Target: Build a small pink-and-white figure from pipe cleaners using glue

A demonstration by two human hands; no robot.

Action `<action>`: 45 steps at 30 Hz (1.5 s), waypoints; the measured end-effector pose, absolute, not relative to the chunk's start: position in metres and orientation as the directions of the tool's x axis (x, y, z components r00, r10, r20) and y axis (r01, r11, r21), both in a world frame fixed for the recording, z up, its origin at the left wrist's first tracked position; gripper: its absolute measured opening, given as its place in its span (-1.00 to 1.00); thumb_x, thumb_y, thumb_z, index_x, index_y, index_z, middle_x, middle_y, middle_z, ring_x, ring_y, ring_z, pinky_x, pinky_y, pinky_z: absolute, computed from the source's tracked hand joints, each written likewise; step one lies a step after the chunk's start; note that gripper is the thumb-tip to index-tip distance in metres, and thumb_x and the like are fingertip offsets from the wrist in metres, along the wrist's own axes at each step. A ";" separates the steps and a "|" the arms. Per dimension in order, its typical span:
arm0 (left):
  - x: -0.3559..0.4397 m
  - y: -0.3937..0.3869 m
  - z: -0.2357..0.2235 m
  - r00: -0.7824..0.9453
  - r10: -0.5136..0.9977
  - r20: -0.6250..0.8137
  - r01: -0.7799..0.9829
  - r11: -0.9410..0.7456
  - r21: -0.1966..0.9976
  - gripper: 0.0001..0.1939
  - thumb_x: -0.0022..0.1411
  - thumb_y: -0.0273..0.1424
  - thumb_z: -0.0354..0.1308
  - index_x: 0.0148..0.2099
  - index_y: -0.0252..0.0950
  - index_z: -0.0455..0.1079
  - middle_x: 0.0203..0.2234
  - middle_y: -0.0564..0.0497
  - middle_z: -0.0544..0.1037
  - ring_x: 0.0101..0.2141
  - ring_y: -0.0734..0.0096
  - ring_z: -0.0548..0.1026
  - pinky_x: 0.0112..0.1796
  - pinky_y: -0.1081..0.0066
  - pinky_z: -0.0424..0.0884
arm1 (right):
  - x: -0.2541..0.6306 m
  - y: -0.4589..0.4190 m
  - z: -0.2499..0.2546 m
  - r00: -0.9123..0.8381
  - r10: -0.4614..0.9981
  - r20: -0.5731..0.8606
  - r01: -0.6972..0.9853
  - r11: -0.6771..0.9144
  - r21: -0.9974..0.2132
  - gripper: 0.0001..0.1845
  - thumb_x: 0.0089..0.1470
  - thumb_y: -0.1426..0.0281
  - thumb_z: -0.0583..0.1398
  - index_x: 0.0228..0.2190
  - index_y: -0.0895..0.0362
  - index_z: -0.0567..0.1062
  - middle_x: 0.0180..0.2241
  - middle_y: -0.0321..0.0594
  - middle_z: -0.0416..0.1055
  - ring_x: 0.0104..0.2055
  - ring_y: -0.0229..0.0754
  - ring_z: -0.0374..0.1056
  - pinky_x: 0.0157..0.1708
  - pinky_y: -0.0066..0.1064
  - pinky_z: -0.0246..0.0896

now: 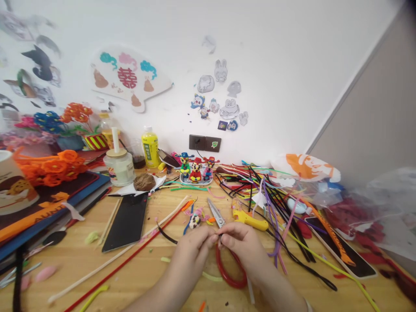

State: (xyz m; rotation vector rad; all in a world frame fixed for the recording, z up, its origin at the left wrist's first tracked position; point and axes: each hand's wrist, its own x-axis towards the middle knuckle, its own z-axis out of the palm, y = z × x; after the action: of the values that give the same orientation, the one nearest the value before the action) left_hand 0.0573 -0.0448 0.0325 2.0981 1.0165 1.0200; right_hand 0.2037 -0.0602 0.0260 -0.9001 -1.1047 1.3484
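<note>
My left hand [195,247] and my right hand [245,245] meet at the middle of the table, fingertips pinched close together. A tiny dark bit shows between the fingers, too small and too covered to name. Below the hands lie scissors with red handles [239,284], their blades pointing away and slightly apart; my hands hide the middle of them. Just beyond my left hand is a small white, black and pink fuzzy figure [195,221]. A yellow glue gun [251,220] lies beyond my right hand, its black cord running to the right.
Three colourful figures [196,170] stand on a dish by the wall. Loose fuzzy stems [276,203] pile up at right, near a phone [344,249]. To the left are a black tablet-like slab [126,221], a glass jar [119,169], a yellow bottle [150,147] and orange fuzzy flowers [52,169].
</note>
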 end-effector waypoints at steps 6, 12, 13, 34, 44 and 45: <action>0.056 -0.042 0.035 0.472 0.801 0.367 0.318 -0.544 0.777 -0.72 0.20 -0.37 -0.09 -0.49 -0.30 0.33 -0.61 0.08 0.42 -0.54 0.49 0.36 -0.48 0.55 0.26 | 0.205 -0.060 0.025 -0.085 0.996 0.035 -0.324 0.006 -0.946 -0.77 -0.28 0.29 0.36 -0.55 0.19 0.52 -0.60 -0.27 0.46 -0.57 -0.33 0.33 -0.49 -0.51 0.22; 0.055 -0.042 0.032 0.510 0.760 0.403 0.344 -0.609 0.715 -0.74 0.22 -0.40 -0.11 -0.43 -0.29 0.35 -0.55 0.06 0.46 -0.48 0.49 0.41 -0.42 0.54 0.30 | 0.204 -0.060 0.029 -0.034 0.999 0.002 -0.314 -0.009 -0.950 -0.74 -0.32 0.28 0.37 -0.59 0.21 0.50 -0.64 -0.29 0.43 -0.59 -0.34 0.32 -0.51 -0.51 0.23; 0.055 -0.042 0.032 0.511 0.756 0.409 0.354 -0.618 0.702 -0.75 0.22 -0.41 -0.12 -0.41 -0.29 0.35 -0.54 0.05 0.47 -0.47 0.48 0.41 -0.41 0.54 0.31 | 0.204 -0.060 0.030 -0.026 1.000 0.001 -0.312 -0.007 -0.950 -0.74 -0.33 0.27 0.37 -0.60 0.20 0.50 -0.64 -0.30 0.43 -0.59 -0.34 0.31 -0.51 -0.51 0.23; 0.054 -0.036 0.031 0.377 0.719 0.584 0.447 -0.694 0.565 -0.80 0.17 -0.48 -0.09 -0.31 -0.28 0.38 -0.48 0.00 0.53 -0.44 0.42 0.48 -0.38 0.47 0.41 | 0.208 -0.055 0.022 -0.041 0.999 0.018 -0.307 0.005 -0.952 -0.72 -0.20 0.33 0.31 -0.35 0.16 0.50 -0.39 -0.22 0.45 -0.39 -0.25 0.34 -0.29 -0.36 0.24; 0.046 -0.021 0.018 0.351 0.715 0.605 0.591 -0.670 0.449 -0.75 0.19 -0.48 -0.10 -0.20 -0.29 0.40 -0.36 -0.06 0.58 -0.34 0.39 0.53 -0.30 0.41 0.45 | 0.203 -0.052 0.011 -0.278 0.893 0.353 0.819 0.413 -0.399 -0.70 -0.14 0.61 0.18 -0.30 0.12 0.47 -0.26 -0.11 0.39 -0.15 -0.01 0.20 -0.14 -0.18 0.11; 0.045 -0.022 0.020 0.346 0.721 0.600 0.611 -0.659 0.439 -0.75 0.19 -0.48 -0.09 -0.19 -0.27 0.40 -0.36 -0.04 0.58 -0.35 0.40 0.53 -0.30 0.42 0.45 | 0.202 -0.050 0.008 -0.289 0.891 0.351 0.839 0.412 -0.356 -0.75 -0.13 0.61 0.17 -0.35 0.13 0.47 -0.28 -0.12 0.39 -0.16 -0.01 0.21 -0.16 -0.18 0.12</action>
State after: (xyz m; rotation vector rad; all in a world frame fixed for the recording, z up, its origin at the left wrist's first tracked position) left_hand 0.0448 -0.0219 0.0196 2.4619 1.2260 1.2081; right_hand 0.2018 -0.0504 0.0077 -1.4672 -2.1771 0.1388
